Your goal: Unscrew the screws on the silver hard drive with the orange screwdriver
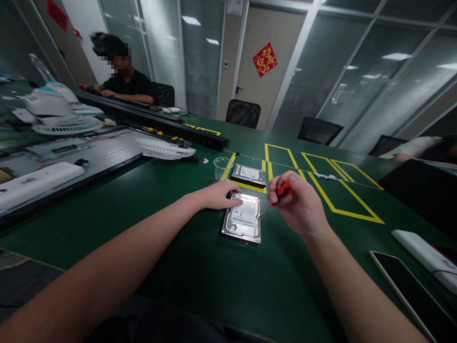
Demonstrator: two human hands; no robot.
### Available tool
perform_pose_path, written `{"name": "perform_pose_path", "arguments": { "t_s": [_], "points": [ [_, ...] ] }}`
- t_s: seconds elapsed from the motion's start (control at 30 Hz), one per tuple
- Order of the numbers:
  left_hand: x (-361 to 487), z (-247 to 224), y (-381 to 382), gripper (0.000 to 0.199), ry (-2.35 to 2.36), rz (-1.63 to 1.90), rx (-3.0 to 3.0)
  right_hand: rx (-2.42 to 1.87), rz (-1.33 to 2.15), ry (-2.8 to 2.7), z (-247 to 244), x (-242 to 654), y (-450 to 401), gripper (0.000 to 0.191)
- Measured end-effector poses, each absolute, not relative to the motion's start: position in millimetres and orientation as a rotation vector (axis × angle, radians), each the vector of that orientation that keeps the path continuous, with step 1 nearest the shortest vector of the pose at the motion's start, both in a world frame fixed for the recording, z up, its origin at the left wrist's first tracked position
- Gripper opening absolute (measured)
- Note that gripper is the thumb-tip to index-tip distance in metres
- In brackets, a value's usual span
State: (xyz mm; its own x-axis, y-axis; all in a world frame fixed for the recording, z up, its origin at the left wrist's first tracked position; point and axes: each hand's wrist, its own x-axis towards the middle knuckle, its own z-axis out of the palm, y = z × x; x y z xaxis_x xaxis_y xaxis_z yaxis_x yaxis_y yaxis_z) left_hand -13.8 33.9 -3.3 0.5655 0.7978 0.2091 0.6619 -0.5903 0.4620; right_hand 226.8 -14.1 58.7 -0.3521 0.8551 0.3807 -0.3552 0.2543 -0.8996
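A silver hard drive with a label on its top lies flat on the green table. My left hand grips its upper left corner, with the thumb on the top face and the fingers around the far edge. In my right hand is a screwdriver with a red and black handle, held tilted. Its thin shaft points down-left to the drive's right edge; whether the tip sits in a screw is too small to tell. Just beyond lies a second hard drive, beside a clear plastic cup.
White fan parts, a long black bar and a white power strip occupy the left. Yellow tape marks rectangles on the table. A tablet-like device lies at right. Across the table sits a person.
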Motion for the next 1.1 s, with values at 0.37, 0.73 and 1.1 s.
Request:
{"name": "perform_pose_path", "arguments": {
  "t_s": [0.37, 0.73, 1.1],
  "points": [
    [-13.6, -2.0, 33.0, 0.04, 1.177, 0.586, 2.481, -0.483, 1.381, -1.398, 60.2, 228.0, -14.5, 0.028],
    [-14.5, -5.6, 35.7, 0.041, 1.168, 0.594, 2.484, -0.484, 1.396, -1.391, 60.1, 227.8, -14.3, 0.029],
    [-13.9, -4.4, 35.8, 0.044, 1.183, 0.585, 2.476, -0.489, 1.399, -1.419, 58.8, 225.6, -16.8, 0.027]
  ]
}}
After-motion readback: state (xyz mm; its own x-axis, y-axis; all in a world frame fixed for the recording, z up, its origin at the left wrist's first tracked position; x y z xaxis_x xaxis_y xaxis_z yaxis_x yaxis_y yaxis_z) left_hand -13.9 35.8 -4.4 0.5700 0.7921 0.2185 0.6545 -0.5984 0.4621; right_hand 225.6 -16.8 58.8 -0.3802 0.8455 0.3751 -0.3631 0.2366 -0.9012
